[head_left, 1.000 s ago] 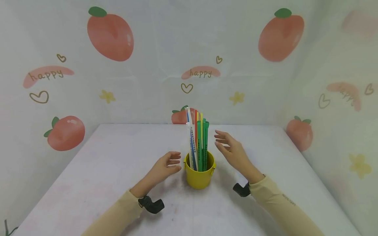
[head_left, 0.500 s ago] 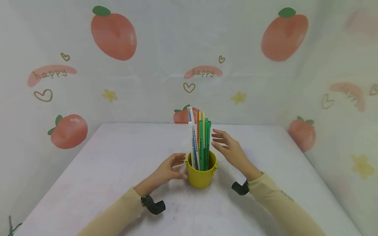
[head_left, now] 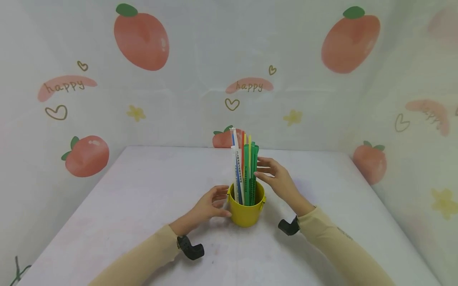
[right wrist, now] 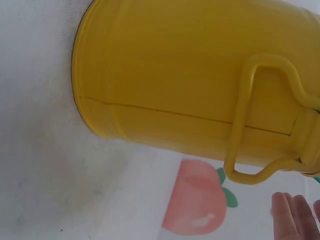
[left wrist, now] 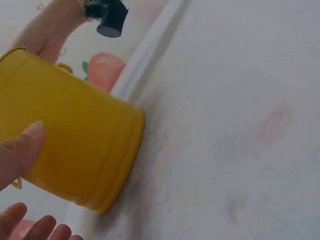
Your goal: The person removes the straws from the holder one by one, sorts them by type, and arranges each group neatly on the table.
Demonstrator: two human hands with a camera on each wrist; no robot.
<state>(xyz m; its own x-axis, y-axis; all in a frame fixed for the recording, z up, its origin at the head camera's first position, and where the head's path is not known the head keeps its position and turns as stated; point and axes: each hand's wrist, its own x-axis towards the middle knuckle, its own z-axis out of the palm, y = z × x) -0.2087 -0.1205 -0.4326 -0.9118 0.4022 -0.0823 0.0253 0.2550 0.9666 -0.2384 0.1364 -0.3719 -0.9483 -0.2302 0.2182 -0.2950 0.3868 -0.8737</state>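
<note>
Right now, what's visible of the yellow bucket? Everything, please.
The yellow bucket looks like painted metal: round, open-topped, narrowing toward its base, with side handles, one visibly a loop, and a thin seam line. It stands upright on the table, holding apparently wrapped straws. The left hand is at its side; contact is unclear.

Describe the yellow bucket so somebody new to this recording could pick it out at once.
In the head view, find the white tabletop. On it, between the left hand and the right hand, stands the yellow bucket. It is wide and round, with a looped side handle, unlike the slim sticks standing in it.
</note>
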